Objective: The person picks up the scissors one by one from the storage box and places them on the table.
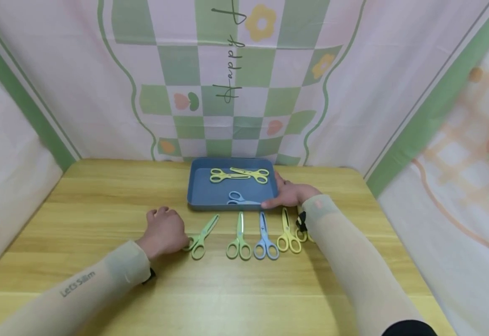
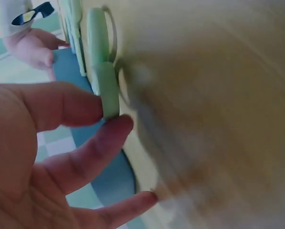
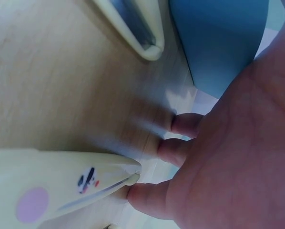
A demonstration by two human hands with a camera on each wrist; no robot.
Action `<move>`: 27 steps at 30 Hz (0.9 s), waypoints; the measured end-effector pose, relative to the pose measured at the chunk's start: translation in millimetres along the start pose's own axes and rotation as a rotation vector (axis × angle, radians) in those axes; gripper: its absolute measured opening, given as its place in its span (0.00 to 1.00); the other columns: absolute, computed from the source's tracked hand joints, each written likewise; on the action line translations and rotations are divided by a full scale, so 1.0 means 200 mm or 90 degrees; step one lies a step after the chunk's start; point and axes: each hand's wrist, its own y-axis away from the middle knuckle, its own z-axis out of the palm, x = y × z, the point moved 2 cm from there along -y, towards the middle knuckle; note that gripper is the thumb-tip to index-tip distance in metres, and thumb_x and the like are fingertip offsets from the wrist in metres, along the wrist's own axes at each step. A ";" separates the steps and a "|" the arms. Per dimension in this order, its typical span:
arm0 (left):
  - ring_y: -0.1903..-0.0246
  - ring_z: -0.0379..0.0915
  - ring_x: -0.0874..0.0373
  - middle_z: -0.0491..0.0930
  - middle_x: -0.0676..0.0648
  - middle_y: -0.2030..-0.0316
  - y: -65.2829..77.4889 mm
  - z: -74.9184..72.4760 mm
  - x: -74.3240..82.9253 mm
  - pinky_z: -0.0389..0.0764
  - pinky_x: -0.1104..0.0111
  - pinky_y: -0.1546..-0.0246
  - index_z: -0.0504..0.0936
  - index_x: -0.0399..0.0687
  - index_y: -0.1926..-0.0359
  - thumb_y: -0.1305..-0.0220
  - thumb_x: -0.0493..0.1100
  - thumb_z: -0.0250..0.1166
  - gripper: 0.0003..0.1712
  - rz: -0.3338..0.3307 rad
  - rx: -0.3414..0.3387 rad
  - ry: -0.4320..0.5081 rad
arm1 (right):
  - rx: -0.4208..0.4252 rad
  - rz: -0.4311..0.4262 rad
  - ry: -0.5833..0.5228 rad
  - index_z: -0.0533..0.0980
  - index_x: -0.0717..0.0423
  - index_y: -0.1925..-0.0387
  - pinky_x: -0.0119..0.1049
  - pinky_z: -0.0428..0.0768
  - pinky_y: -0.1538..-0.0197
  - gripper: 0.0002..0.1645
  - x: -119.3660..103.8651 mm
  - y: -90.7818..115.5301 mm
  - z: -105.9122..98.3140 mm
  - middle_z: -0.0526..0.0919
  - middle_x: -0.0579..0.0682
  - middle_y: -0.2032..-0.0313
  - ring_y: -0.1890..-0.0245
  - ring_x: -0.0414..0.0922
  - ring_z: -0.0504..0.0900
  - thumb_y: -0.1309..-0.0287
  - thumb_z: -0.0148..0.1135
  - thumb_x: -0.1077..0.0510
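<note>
Pale left sleeve (image 1: 97, 280) is right up front (yep, it says "Let's Sillm"). Left hand (image 1: 165, 231) is pinching a handle of the green scissors (image 1: 201, 237). Ahead, between both hands, the blue tray (image 1: 204, 198) holds 2 yellow scissors (image 1: 227, 176) and 1 blue scissors (image 1: 244, 202). In front of it: 1 more green pair (image 1: 240, 239), 1 blue pair (image 1: 263, 228), 1 yellow pair (image 1: 286, 233). Right hand (image 1: 288, 192), fingers spread, touches the tray's near corner; another yellow pair (image 1: 310, 237) peeks out under that wrist.
</note>
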 end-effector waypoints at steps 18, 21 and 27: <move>0.50 0.76 0.54 0.77 0.45 0.47 0.05 0.01 0.09 0.76 0.59 0.46 0.89 0.49 0.62 0.42 0.38 0.70 0.07 0.412 -0.111 0.023 | 0.002 0.014 0.007 0.17 0.41 0.25 0.54 0.44 0.27 0.90 -0.01 0.02 0.00 0.30 0.62 0.23 0.24 0.58 0.34 0.67 0.72 0.19; 0.49 0.75 0.54 0.76 0.45 0.45 0.06 0.01 0.11 0.76 0.60 0.45 0.90 0.49 0.60 0.41 0.40 0.70 0.08 0.414 -0.114 0.019 | 0.000 0.020 0.008 0.17 0.40 0.26 0.54 0.44 0.27 0.90 -0.01 0.02 0.00 0.30 0.62 0.23 0.24 0.57 0.34 0.67 0.71 0.19; 0.47 0.75 0.53 0.75 0.44 0.43 0.08 0.02 0.14 0.76 0.60 0.45 0.89 0.49 0.57 0.37 0.43 0.68 0.09 0.409 -0.118 0.003 | -0.002 0.022 0.010 0.17 0.41 0.25 0.54 0.44 0.27 0.90 -0.02 0.03 0.00 0.30 0.61 0.23 0.24 0.57 0.34 0.67 0.72 0.19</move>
